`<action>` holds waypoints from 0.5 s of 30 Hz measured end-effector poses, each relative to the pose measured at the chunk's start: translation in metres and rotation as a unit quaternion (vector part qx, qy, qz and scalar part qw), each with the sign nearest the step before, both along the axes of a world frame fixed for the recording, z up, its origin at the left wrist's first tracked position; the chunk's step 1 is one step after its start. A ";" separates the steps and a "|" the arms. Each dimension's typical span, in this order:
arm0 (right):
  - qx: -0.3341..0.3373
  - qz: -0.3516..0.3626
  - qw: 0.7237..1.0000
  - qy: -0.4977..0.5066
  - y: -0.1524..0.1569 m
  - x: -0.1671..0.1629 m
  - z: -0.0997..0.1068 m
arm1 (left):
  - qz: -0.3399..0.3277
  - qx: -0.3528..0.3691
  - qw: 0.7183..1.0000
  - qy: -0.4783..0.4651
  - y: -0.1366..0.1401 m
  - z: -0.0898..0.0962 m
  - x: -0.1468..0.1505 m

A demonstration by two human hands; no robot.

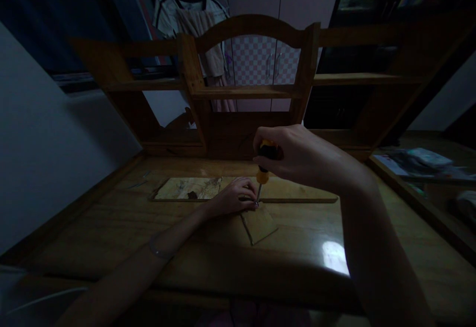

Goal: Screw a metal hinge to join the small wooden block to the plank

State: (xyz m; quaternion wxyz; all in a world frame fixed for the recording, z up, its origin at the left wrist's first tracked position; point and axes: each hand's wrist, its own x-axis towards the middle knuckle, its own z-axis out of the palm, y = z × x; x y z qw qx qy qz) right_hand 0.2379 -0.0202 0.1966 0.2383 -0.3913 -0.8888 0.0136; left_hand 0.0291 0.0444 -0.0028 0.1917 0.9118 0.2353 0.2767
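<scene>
My right hand (297,153) is wrapped round the black and yellow handle of a screwdriver (263,176), held upright with its metal shaft pointing down. The screwdriver tip meets a small metal piece, too small to name, at the edge of a small square wooden board (261,224). Beside that tip lies my left hand (238,195), its fingers bent and pinched together; what they hold is hidden. Under my left hand runs a long narrow wooden board (297,191), flat on the desk, with torn, stained patches on its left part.
The wooden desk (178,247) carries a shelf unit (249,92) along its back. Thin metal pieces (138,184) lie at the left. A wall (55,134) rises on the left, and papers (424,161) sit beyond the desk's right edge. Light is dim.
</scene>
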 end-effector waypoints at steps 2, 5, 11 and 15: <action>0.005 0.000 1.000 0.001 -0.001 0.000 0.001 | 0.002 0.005 1.000 -0.002 0.000 0.000 0.000; 0.019 0.000 1.000 0.013 -0.002 0.002 0.003 | 0.003 0.019 1.000 0.000 -0.001 0.000 0.001; 0.035 0.002 0.999 0.031 -0.002 0.004 0.004 | 0.007 0.034 0.999 0.011 -0.002 0.000 0.001; 0.025 -0.006 1.000 0.008 -0.002 0.003 0.002 | 0.004 0.035 0.999 0.003 -0.004 0.000 0.003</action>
